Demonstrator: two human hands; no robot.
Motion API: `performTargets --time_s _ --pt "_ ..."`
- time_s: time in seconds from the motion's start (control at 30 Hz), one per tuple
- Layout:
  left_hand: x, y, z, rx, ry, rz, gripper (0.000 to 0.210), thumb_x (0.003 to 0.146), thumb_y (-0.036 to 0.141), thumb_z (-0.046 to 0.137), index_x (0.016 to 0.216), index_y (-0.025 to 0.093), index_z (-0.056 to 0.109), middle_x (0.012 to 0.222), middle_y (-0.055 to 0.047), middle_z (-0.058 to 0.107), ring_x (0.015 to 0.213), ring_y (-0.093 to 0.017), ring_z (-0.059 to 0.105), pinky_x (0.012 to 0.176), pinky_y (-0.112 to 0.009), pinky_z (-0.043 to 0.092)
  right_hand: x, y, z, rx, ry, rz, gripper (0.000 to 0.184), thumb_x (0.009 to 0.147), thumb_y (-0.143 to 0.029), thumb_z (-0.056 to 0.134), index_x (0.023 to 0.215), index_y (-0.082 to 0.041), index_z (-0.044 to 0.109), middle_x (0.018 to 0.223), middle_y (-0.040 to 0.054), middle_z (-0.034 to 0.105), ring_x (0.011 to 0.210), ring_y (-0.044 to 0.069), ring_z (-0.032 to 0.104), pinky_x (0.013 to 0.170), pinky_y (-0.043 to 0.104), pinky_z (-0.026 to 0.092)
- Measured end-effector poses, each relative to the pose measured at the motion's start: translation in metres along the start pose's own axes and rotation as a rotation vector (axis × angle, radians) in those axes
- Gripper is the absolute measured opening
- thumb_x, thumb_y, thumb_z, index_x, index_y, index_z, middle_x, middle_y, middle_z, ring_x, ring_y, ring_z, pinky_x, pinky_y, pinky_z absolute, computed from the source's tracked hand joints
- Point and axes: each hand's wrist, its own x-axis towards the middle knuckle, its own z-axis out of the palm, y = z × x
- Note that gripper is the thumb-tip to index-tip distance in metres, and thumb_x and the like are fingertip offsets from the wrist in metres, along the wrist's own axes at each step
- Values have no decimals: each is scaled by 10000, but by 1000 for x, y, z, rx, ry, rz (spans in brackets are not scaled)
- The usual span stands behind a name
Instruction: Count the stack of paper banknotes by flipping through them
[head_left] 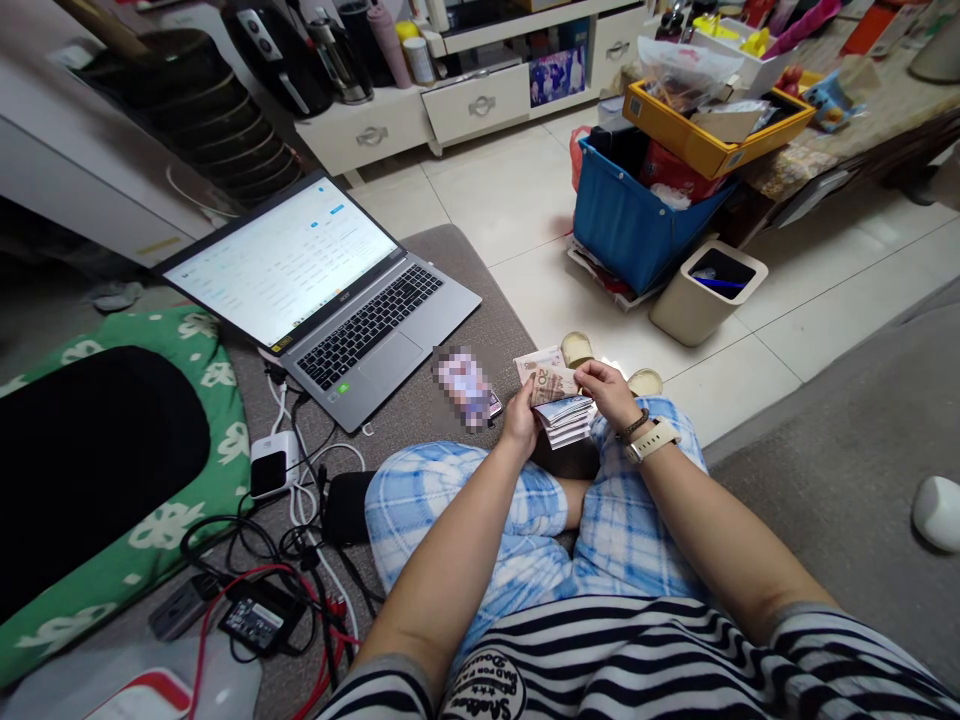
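Observation:
Above my crossed legs, my left hand (520,418) is closed around a stack of banknotes (564,422), whose layered edges fan downward. A brownish note (553,384) marked 20 lies on top. My right hand (609,392) pinches that note's right edge between thumb and fingers. Beyond my hands, a pinkish banknote (534,362) shows; whether it is held or lying on the sofa is unclear. Two round pale lids or tins (576,348) sit near my right hand. To the left of my hands rests a phone (466,386), its surface partly blurred out.
An open laptop (375,335) stands on the grey sofa (450,255) at left. Tangled cables, a white power bank (273,464) and an adapter (262,615) lie below it. A blue bin (630,225), a beige bin (694,300) and a yellow box (716,130) stand at upper right.

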Motion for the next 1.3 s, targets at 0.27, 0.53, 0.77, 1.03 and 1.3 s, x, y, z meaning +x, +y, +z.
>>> performTargets --time_s 0.27,0.53,0.77,1.03,1.3 --pt "1 -1 0 -16 -26 18 328 784 387 684 946 106 734 994 -143 776 1095 -308 699 980 -428 529 0 -1 1 10 -11 4 296 692 -480 702 660 -213 578 596 -22 554 535 114 404 524 268 312" --pt "1 -1 0 -8 -15 13 299 768 361 686 921 109 732 987 -140 776 1101 -309 696 996 -438 520 -1 -1 1 22 -8 2 300 686 -485 709 657 -216 580 607 -16 563 539 117 413 531 273 329" --pt "1 -1 1 -10 -27 22 310 766 365 692 934 107 732 983 -139 778 1078 -308 705 976 -430 531 -2 -4 2 26 -10 -4 304 691 -485 714 654 -215 579 611 -18 558 537 116 415 532 275 336" --pt "-2 1 -1 5 -41 -1 323 774 398 697 924 114 730 948 -133 779 1034 -302 719 962 -424 532 -2 -4 2 41 -42 23 347 717 -539 710 676 -217 589 522 -18 548 470 110 360 481 273 266" --pt "-7 6 0 48 -52 16 305 682 358 786 857 114 731 898 -121 777 1007 -309 719 960 -418 509 -2 -3 2 26 -26 -12 424 618 -571 807 657 -206 595 570 -11 604 539 127 480 566 287 386"
